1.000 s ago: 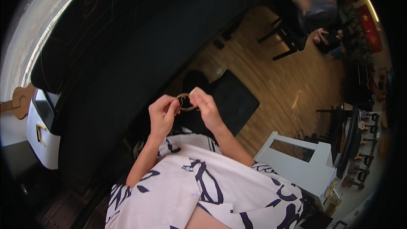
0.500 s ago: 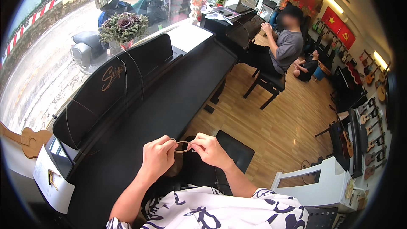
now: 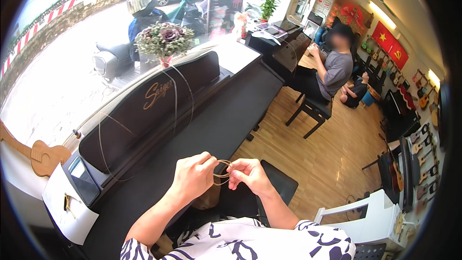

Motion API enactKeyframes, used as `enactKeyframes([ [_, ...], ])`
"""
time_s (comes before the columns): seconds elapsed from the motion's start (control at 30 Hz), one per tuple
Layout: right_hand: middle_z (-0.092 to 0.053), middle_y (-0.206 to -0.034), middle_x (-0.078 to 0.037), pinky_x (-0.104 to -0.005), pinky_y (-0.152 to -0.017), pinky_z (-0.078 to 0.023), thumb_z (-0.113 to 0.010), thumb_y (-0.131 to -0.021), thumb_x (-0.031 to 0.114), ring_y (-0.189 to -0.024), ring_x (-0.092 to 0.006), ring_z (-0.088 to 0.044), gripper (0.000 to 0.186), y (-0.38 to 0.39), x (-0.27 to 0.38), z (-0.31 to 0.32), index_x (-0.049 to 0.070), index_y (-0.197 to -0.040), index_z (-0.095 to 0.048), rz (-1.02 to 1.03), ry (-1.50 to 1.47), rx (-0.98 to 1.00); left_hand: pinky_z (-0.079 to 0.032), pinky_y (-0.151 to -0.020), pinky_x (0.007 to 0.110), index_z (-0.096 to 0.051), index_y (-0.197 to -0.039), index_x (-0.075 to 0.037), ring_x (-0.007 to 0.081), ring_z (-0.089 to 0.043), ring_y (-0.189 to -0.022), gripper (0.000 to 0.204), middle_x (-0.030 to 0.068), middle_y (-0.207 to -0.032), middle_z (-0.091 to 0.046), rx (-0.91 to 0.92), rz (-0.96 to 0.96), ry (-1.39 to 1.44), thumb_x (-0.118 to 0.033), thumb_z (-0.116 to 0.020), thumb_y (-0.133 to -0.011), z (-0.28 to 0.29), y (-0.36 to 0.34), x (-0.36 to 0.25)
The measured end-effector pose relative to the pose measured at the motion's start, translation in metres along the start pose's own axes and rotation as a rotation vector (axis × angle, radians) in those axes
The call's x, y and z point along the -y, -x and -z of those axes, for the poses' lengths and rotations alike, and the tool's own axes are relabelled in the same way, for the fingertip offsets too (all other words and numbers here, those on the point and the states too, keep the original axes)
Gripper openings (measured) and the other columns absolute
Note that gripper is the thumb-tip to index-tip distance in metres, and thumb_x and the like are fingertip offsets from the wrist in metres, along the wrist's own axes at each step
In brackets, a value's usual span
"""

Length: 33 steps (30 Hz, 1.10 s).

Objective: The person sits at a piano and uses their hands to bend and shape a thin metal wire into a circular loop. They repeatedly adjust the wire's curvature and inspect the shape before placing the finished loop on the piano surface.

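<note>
In front of my body both hands hold a coiled guitar string (image 3: 223, 176), thin and bronze-coloured, with several loops fanned slightly apart. My left hand (image 3: 195, 178) pinches the coil's left side, its fingers curled inward. On the opposite side, my right hand (image 3: 250, 175) grips the loops between thumb and fingers. The fingertips partly hide the wire. Below the hands are my dark-clothed lap and a brownish surface I cannot make out. Beyond them, thin loose strings (image 3: 175, 110) hang in curves over the black panel (image 3: 149, 101) of a piano.
A long black piano (image 3: 211, 120) runs along my left. At its near end are a smartphone (image 3: 83, 181), a white paper (image 3: 57, 200) and a small yellow-and-black tool (image 3: 70, 205). A black bench (image 3: 279, 183) stands right of my hands. A seated person (image 3: 334, 74) is farther off.
The view has shifted, so the scene sits lower and farther right. The coil's loops now spread apart and stand more upright between my hands. My right hand's fingers have turned around its side.
</note>
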State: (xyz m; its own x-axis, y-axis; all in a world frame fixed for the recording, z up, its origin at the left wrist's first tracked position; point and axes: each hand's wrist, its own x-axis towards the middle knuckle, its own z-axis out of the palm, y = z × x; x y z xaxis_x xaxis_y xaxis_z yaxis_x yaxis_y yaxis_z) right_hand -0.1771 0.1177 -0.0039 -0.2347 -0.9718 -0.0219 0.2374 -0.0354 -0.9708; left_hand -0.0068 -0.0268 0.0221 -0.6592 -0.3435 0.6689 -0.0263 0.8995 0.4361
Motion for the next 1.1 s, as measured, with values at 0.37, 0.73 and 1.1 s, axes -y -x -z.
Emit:
enactKeyframes([
  [0.37, -0.073, -0.088, -0.013, -0.0313, -0.072, -0.065, -0.062, -0.098, 0.002, -0.077, -0.0212, -0.075, 0.009, -0.031, -0.020, -0.032, -0.003, -0.105, -0.066, 0.206, -0.137, -0.325, -0.052, -0.054, 0.037, -0.067, -0.083, -0.004, 0.0273, -0.065, -0.064, 0.007, 0.0096, -0.073, -0.063, -0.078, 0.067, 0.102, 0.002, -0.068, -0.081, 0.004, 0.010, -0.003],
  [0.73, -0.068, -0.086, -0.007, -0.0249, -0.064, -0.057, -0.066, -0.097, 0.003, -0.072, -0.0106, -0.067, 0.010, -0.030, -0.006, -0.053, -0.001, -0.105, -0.063, 0.393, 0.161, -0.320, -0.050, -0.055, 0.030, -0.070, -0.087, 0.002, 0.0215, -0.064, -0.059, 0.004, 0.0104, -0.074, -0.066, -0.100, 0.176, 0.446, 0.005, -0.068, -0.085, 0.022, 0.002, -0.010],
  [1.1, -0.067, -0.098, -0.005, -0.0221, -0.061, -0.055, -0.070, -0.093, -0.002, -0.074, -0.0099, -0.067, 0.009, -0.015, -0.001, -0.036, -0.003, -0.101, -0.071, 0.354, 0.377, -0.210, -0.049, -0.054, 0.028, -0.072, -0.087, 0.004, 0.0170, -0.065, -0.058, 0.004, 0.0122, -0.072, -0.069, -0.088, 0.292, 0.538, 0.005, -0.068, -0.087, 0.032, -0.001, 0.001],
])
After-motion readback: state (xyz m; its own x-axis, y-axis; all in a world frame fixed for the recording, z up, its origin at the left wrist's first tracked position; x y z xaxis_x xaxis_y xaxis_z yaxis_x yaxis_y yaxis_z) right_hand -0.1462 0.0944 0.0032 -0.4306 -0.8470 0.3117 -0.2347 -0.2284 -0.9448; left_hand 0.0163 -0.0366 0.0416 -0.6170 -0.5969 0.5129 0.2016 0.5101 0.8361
